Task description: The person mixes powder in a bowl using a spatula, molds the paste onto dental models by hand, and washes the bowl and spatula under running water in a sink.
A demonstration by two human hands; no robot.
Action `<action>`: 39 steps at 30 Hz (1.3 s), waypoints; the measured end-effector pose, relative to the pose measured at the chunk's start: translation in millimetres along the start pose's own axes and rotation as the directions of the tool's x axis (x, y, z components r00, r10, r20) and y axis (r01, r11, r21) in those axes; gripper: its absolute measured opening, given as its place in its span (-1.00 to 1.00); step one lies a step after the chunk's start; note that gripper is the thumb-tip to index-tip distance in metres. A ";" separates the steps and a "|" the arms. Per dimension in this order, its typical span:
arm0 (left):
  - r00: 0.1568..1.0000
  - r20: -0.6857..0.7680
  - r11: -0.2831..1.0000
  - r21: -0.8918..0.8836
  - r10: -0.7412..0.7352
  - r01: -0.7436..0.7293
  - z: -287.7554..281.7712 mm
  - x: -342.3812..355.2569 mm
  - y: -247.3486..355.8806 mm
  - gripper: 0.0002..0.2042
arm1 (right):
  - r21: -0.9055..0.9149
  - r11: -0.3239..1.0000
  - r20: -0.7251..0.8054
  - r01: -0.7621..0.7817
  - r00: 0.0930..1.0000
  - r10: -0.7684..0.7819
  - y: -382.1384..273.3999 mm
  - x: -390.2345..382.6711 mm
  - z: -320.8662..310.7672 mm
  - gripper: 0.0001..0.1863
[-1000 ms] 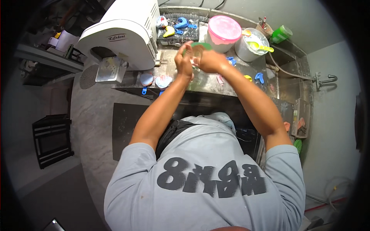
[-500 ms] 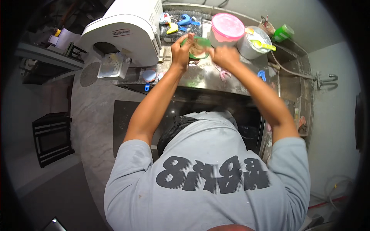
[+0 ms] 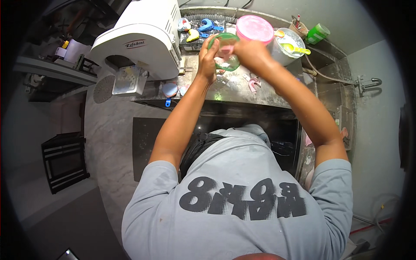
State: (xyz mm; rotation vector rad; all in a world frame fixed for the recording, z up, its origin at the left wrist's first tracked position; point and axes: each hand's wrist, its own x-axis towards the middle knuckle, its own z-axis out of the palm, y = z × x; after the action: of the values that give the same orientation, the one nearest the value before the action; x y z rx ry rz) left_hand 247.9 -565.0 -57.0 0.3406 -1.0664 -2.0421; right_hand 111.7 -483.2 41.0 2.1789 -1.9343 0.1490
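The left rim of a round translucent green bowl (image 3: 235, 65) is gripped by the left hand (image 3: 208, 60), its fingers closed around the wall. The bowl is held above a powder-stained metal table (image 3: 229, 89), directly between the two hands, and pinkish paste (image 3: 225, 53) is seen inside. Its right side is overlapped by the right hand (image 3: 256, 54), which is curled and blurred; whether anything is clasped in it cannot be told.

Farthest left, a white boxy machine with a rounded front (image 3: 136, 45) is seen, a small whitish tray (image 3: 130, 81) set at its opening. Near the table's front edge, a pale disc with a blue handle (image 3: 170, 89) is placed just left of the left forearm (image 3: 184, 110). Behind the left hand, a yellow U-shaped tray (image 3: 193, 35) and a blue U-shaped tray (image 3: 207, 24) are laid on a dark speckled block (image 3: 189, 45). The lower part of a pink lidded bucket (image 3: 255, 28) is blocked by the right hand. Below that hand, a pink U-shaped piece (image 3: 252, 84) is left lying. Farther right, a white bucket (image 3: 281, 54) is partly covered by a yellow-green scoop (image 3: 296, 50).
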 end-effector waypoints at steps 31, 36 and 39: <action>0.979 -0.149 0.973 0.205 0.140 -0.108 0.6 -7.4 -23.8 -0.44 | 0.259 0.769 0.539 -0.584 0.748 0.387 -19.0 -21.6 32.1 -0.50; 0.976 -0.170 0.970 0.224 0.134 -0.095 -9.8 -20.6 -31.7 -0.45 | 0.154 0.670 0.578 -0.726 0.616 0.535 -16.8 -24.7 62.4 -0.60; 0.947 -0.262 0.952 0.284 0.187 -0.109 -3.8 -29.3 -37.6 -0.58 | 0.277 0.760 0.553 -0.588 0.744 0.374 -24.3 -27.4 66.2 -0.53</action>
State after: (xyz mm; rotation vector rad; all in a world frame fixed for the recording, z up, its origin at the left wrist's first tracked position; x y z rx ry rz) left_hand 249.4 -532.7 -92.2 0.6536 -1.1472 -1.6553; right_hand 127.5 -469.5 -31.7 1.9923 -3.0134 0.1654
